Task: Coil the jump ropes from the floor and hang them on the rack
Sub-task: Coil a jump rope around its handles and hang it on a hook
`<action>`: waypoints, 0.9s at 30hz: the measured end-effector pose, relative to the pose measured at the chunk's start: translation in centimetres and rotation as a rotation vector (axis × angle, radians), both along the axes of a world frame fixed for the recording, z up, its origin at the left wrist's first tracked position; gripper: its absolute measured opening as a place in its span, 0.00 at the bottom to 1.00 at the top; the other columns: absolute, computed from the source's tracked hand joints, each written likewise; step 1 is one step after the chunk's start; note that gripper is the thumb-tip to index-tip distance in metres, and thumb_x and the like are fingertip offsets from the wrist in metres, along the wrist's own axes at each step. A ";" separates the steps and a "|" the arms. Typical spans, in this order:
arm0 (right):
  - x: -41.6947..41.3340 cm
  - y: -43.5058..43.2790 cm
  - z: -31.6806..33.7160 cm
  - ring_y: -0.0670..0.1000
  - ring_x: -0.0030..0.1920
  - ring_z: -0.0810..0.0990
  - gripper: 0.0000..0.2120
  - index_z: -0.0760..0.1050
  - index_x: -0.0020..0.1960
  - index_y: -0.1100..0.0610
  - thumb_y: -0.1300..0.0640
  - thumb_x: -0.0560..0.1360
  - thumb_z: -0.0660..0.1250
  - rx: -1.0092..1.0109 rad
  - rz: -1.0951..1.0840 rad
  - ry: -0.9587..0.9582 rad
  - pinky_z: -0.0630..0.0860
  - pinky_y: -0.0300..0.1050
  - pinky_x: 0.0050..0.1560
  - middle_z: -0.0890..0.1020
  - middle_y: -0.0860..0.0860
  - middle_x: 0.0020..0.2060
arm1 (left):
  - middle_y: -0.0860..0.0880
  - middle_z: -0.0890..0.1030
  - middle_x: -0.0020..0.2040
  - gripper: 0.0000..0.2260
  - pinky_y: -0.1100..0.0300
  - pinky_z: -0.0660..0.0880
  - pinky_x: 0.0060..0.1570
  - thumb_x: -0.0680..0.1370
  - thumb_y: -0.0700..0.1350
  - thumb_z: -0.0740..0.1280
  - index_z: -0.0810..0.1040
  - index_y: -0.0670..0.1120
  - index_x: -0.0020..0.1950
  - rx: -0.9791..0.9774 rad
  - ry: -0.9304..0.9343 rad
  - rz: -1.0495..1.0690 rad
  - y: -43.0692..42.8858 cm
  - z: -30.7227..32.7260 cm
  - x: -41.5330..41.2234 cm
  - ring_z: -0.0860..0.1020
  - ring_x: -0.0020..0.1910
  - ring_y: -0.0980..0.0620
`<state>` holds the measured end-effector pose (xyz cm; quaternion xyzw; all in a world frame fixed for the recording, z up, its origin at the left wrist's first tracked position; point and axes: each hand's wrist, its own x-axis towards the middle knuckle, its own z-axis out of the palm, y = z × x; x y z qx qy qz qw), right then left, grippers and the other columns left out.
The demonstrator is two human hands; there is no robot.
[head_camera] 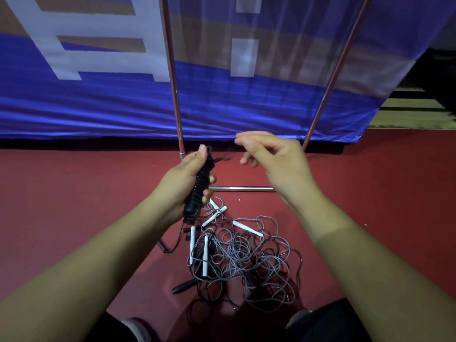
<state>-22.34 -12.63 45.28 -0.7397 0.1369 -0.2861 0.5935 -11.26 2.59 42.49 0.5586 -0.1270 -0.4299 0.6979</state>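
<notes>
- The left hand is clenched round a black jump rope, whose cord is wound in tight turns along the handles. The thumb presses on the top of the bundle, probably to keep the last turns from springing loose.
- The right hand is raised just beside the bundle's top, thumb and forefinger drawn together as if pinching the cord's free end for a final tuck. Motion blur hides the cord there, so I cannot tell whether it grasps anything.
- Below and between the hands, a pile of grey ropes with white handles lies tangled on the floor, not yet coiled. A loose black handle lies at the pile's near-left edge.
- The rack stands just beyond the hands, its base bar showing between them, so a finished coil needs only a short lift.
- The rack's top rail and any hooks are cut off above, so what already hangs there is unknown.
- How many ropes the pile holds is hard to judge, since the strands overlap.
- A blue banner behind the rack blocks whatever lies beyond.
</notes>
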 end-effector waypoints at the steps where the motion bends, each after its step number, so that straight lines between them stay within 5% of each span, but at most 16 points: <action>1: 0.1 0.1 0.0 0.49 0.36 0.81 0.06 0.84 0.48 0.59 0.62 0.78 0.68 0.052 0.014 0.009 0.75 0.40 0.40 0.86 0.54 0.46 | 0.46 0.72 0.36 0.23 0.64 0.65 0.24 0.77 0.62 0.64 0.72 0.46 0.63 0.010 0.003 -0.011 0.1 -0.1 0.1 0.66 0.25 0.51; 3: 0.3 0.0 -0.3 0.50 0.38 0.81 0.05 0.82 0.51 0.57 0.62 0.77 0.69 0.047 0.004 0.073 0.75 0.42 0.41 0.85 0.53 0.42 | 0.46 0.71 0.36 0.21 0.64 0.65 0.23 0.77 0.61 0.64 0.74 0.47 0.60 -0.028 -0.005 -0.064 0.1 0.2 0.1 0.65 0.24 0.52; 7: 0.3 -1.3 -1.4 0.44 0.56 0.78 0.21 0.73 0.67 0.47 0.52 0.75 0.72 -0.172 0.064 0.334 0.74 0.40 0.55 0.79 0.44 0.62 | 0.48 0.69 0.34 0.15 0.66 0.64 0.21 0.79 0.61 0.59 0.74 0.52 0.55 -0.245 0.086 -0.216 0.4 1.4 -0.3 0.66 0.22 0.54; 10: 0.3 -0.9 -2.2 0.44 0.65 0.75 0.23 0.72 0.69 0.46 0.47 0.75 0.71 -0.258 0.168 0.407 0.71 0.44 0.65 0.77 0.45 0.65 | 0.49 0.70 0.33 0.16 0.67 0.64 0.19 0.79 0.61 0.57 0.75 0.52 0.56 -0.392 0.266 -0.366 0.8 1.6 -0.3 0.68 0.22 0.56; 14: 0.5 -0.5 -2.0 0.45 0.51 0.81 0.15 0.79 0.60 0.53 0.56 0.75 0.73 -0.267 0.106 0.324 0.74 0.39 0.56 0.83 0.48 0.53 | 0.50 0.72 0.34 0.17 0.66 0.67 0.21 0.79 0.61 0.60 0.74 0.51 0.58 -0.524 0.362 -0.467 0.8 1.9 0.3 0.71 0.23 0.56; 18: 0.0 -1.1 -0.8 0.47 0.32 0.80 0.05 0.82 0.51 0.53 0.59 0.76 0.72 -0.086 0.153 0.296 0.76 0.41 0.37 0.84 0.52 0.36 | 0.50 0.70 0.33 0.16 0.66 0.65 0.20 0.79 0.62 0.58 0.74 0.51 0.54 -0.390 0.266 -0.258 0.7 2.1 0.7 0.68 0.22 0.56; 23: 0.0 0.1 -0.3 0.50 0.31 0.73 0.06 0.81 0.46 0.51 0.61 0.74 0.72 -0.091 0.084 0.161 0.71 0.46 0.36 0.76 0.56 0.29 | 0.47 0.71 0.35 0.15 0.64 0.64 0.24 0.79 0.60 0.62 0.67 0.51 0.58 -0.149 -0.008 -0.072 0.1 1.4 -0.1 0.67 0.24 0.51; 27: 0.3 0.2 0.4 0.48 0.33 0.73 0.08 0.79 0.45 0.57 0.69 0.72 0.72 0.167 0.135 0.019 0.72 0.41 0.38 0.78 0.49 0.32 | 0.47 0.72 0.35 0.17 0.63 0.64 0.25 0.79 0.61 0.62 0.68 0.51 0.58 -0.147 -0.038 -0.072 0.0 1.6 -0.3 0.67 0.24 0.51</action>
